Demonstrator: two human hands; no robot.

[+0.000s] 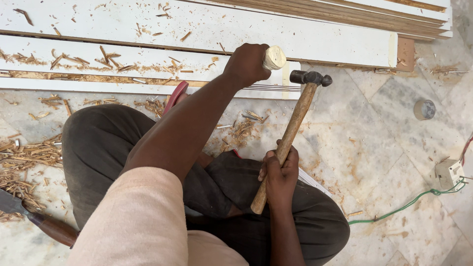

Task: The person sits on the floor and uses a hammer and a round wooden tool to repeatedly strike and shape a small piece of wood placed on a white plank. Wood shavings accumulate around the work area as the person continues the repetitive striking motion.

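Chisel [273, 57] stood upright on white board [148, 64], L hand [246, 64] clenched round its handle. R hand [281, 177] gripped hammer [290, 133], head raised beside chisel butt. Chopping step, prob.; next blow needs square hit.

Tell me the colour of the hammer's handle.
Light brown wood on the hammer, held by the right hand; seen in the head view.

The pale veined marble floor [374, 143] carries long white laminated boards [148, 29], scattered tan wood shavings [29, 157], a green cable [404, 204], a grey tape roll [424, 109] and a wooden-handled blade [34, 216].
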